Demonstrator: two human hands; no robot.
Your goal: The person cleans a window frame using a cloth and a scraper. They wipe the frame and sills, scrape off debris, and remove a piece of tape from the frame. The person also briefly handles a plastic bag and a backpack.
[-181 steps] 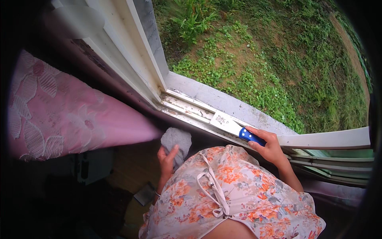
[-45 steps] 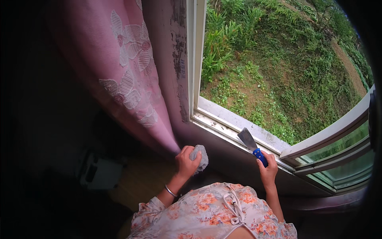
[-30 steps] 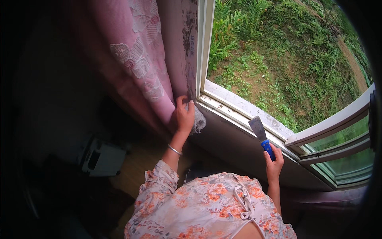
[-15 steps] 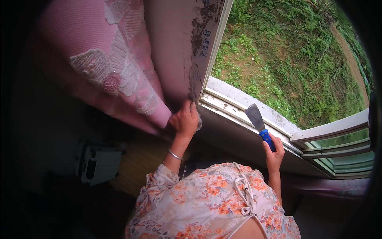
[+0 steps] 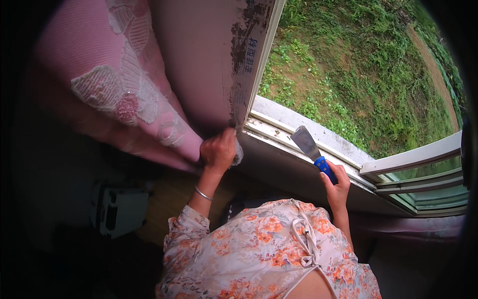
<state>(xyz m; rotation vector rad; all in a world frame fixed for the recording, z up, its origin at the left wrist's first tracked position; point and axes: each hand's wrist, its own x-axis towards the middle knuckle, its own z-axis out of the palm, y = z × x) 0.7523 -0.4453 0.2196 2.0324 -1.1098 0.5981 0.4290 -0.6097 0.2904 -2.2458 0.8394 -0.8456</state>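
Observation:
In my right hand [image 5: 336, 182] I hold a putty knife [image 5: 306, 143] by its blue handle. Its broad grey metal blade points up and left, over the white window sill track [image 5: 284, 133]; whether it touches the track I cannot tell. My left hand [image 5: 218, 149] is closed at the gathered edge of a pink curtain [image 5: 179, 142] with white leaf and flower appliqué. A fuzzy greyish piece [image 5: 238, 153] sticks out beside that hand, perhaps curtain trim. The fingertips are close to the wall by the window frame's lower corner.
The wall beside the frame has a dark, peeling strip [image 5: 239, 65] with printed film. At right are white-framed window panes [image 5: 418, 169]. Grassy ground [image 5: 358, 74] lies outside. A pale suitcase-like box [image 5: 117, 209] stands on the floor at lower left.
The putty knife has moved a little left along the sill. My left hand and the curtain have shifted slightly left. The whole view has moved a little too.

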